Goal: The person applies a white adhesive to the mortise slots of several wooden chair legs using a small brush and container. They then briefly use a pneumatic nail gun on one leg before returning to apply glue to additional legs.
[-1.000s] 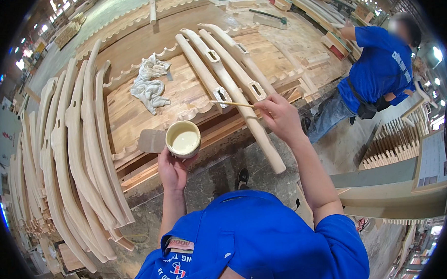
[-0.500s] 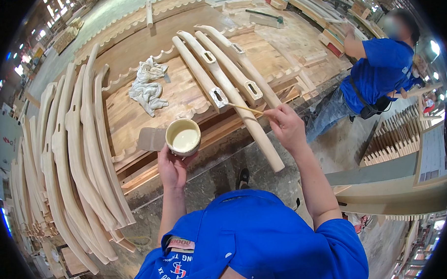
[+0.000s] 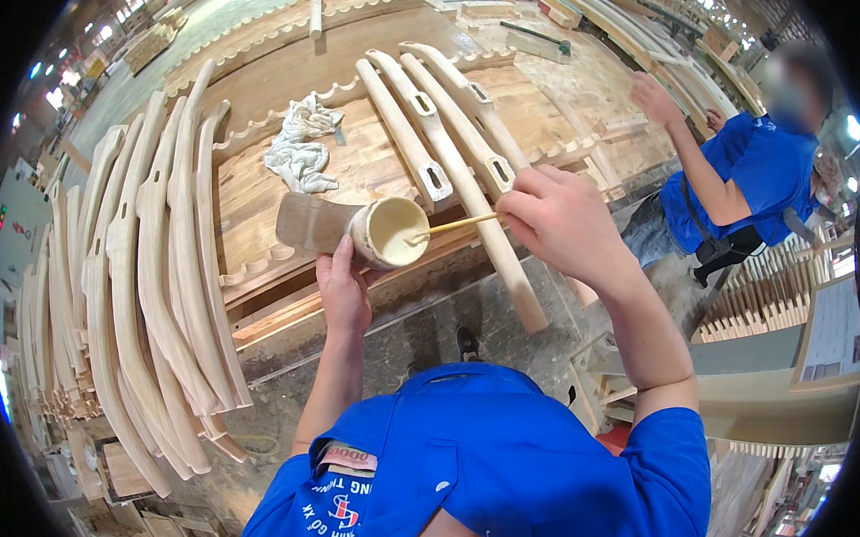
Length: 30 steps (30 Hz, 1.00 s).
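My left hand [image 3: 344, 289] is wrapped round a cup [image 3: 361, 235] of pale cream paste, perhaps glue, its mouth tilted to the right. A flat brown flap [image 3: 313, 222] juts out to the left of the cup. Between the fingers of my right hand [image 3: 563, 224] is a thin wooden stick [image 3: 464, 224], whose tip reaches into the paste. Beyond the hands, several long curved wooden pieces [image 3: 399, 128] with slots lie side by side. White paste rings the slot [image 3: 435, 181] at the near end of the leftmost one.
A crumpled white cloth [image 3: 303, 145] lies on the wooden table [image 3: 258, 213], which has scalloped strips. Many curved wooden pieces [image 3: 155, 250] stand stacked at the left. A co-worker in blue [image 3: 730, 178] stands at the right. Below the table edge is concrete floor [image 3: 385, 341].
The stick's tip has left the slotted wooden piece and is now in the cup. My left hand has brought the cup up and rightward, tilting it. The co-worker's arm has moved.
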{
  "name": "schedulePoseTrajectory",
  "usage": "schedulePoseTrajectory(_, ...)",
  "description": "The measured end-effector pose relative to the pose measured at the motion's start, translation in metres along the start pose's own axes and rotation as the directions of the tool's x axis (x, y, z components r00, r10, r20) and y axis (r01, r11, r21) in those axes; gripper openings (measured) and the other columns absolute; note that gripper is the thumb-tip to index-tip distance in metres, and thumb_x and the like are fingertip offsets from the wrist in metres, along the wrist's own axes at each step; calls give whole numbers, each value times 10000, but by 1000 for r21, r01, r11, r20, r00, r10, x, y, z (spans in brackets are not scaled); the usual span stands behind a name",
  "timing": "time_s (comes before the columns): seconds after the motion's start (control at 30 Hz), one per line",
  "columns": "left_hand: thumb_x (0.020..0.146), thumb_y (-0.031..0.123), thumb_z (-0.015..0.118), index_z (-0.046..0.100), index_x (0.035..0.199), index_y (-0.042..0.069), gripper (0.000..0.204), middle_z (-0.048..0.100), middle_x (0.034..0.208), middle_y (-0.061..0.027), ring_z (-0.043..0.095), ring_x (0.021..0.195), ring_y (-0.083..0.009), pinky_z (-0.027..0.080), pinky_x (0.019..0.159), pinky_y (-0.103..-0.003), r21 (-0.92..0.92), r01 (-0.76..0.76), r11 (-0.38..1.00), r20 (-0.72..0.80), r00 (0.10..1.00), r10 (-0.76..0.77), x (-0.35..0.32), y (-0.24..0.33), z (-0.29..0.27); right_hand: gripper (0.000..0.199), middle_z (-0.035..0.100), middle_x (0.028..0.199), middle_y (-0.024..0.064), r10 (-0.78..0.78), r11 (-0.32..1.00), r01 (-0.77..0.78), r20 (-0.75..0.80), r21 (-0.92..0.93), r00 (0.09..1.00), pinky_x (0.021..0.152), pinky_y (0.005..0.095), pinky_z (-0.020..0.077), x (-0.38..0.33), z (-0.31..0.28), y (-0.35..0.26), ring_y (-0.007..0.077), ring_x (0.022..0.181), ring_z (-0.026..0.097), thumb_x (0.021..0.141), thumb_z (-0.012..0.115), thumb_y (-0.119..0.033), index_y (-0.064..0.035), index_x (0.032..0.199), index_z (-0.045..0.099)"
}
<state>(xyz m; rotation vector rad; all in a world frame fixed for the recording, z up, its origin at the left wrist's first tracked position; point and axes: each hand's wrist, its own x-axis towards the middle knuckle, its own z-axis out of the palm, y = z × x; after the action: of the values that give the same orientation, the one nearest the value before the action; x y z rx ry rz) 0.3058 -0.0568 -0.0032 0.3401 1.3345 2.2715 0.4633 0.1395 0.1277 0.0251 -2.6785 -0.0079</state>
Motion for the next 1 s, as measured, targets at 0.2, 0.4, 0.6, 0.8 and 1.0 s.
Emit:
schedulePoseTrajectory(0.2,964,215,407,401,1209,12,319,567,1146,-155,629,963,-265,598,703,-436,-92,63,994,-20,998,-65,-5,7,12,75,576,768,60,64,937,-115,161,330,985,625,326,463,5,15,13,229,729,575,803,621,-125,-59,835,634)
schedulePoseTrajectory(0.4,969,221,373,362,1251,8,354,554,1174,-183,618,1012,-310,599,705,-472,-174,89,981,-20,995,-94,0,5,16,135,554,777,48,150,665,-293,262,687,953,636,286,440,-8,36,32,124,731,536,862,599,-126,2,901,616)
schedulePoseTrajectory(0.6,971,219,365,363,1259,12,355,531,1203,-188,609,1027,-319,596,716,-482,-169,43,985,-19,999,-47,9,12,39,115,507,815,39,206,671,-292,208,682,956,620,257,424,-10,36,50,115,696,510,818,618,-69,-12,899,559)
schedulePoseTrajectory(0.8,969,214,377,391,1235,26,326,530,1193,-164,600,1035,-318,591,736,-483,-175,33,984,-9,999,-35,21,8,63,194,592,733,54,110,589,-328,328,739,938,623,271,439,-10,37,70,117,716,546,920,521,-171,4,945,601)
schedulePoseTrajectory(1.0,970,225,382,412,1237,19,339,525,1187,-160,594,1029,-310,593,724,-471,-156,77,985,-26,996,-82,39,3,79,133,549,743,-36,215,341,-442,389,830,896,543,189,383,-3,54,98,33,620,467,894,578,-150,-31,950,598)
